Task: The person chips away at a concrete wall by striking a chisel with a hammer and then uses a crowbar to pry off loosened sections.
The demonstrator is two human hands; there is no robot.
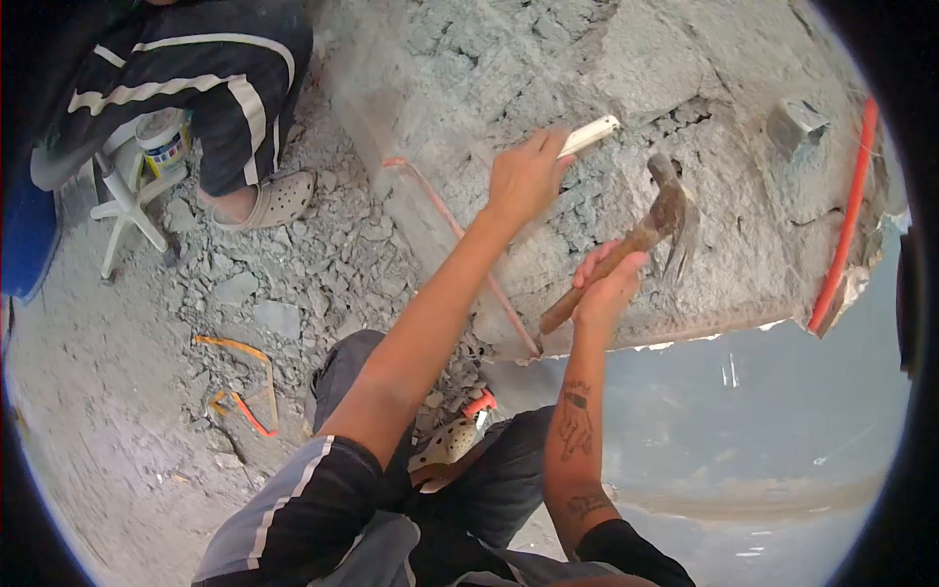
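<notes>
My left hand (pixel 529 179) is closed around a pale, narrow bar (pixel 589 135) whose far end sticks out toward the upper right. That end lies over the rough grey concrete-like surface (pixel 675 59); whether it touches cannot be told. My right hand (pixel 608 291) grips the wooden handle of a claw hammer (pixel 636 240). The hammer's worn metal head is up and to the right of my fingers, below the bar and apart from it.
Broken rubble (pixel 323 259) covers the floor at left. Another person's leg with a clog (pixel 269 201) is at upper left, near a white-legged stool (pixel 127 205) and a paint bucket (pixel 163 142). An orange conduit (pixel 847 225) and a metal box (pixel 797 127) are at right.
</notes>
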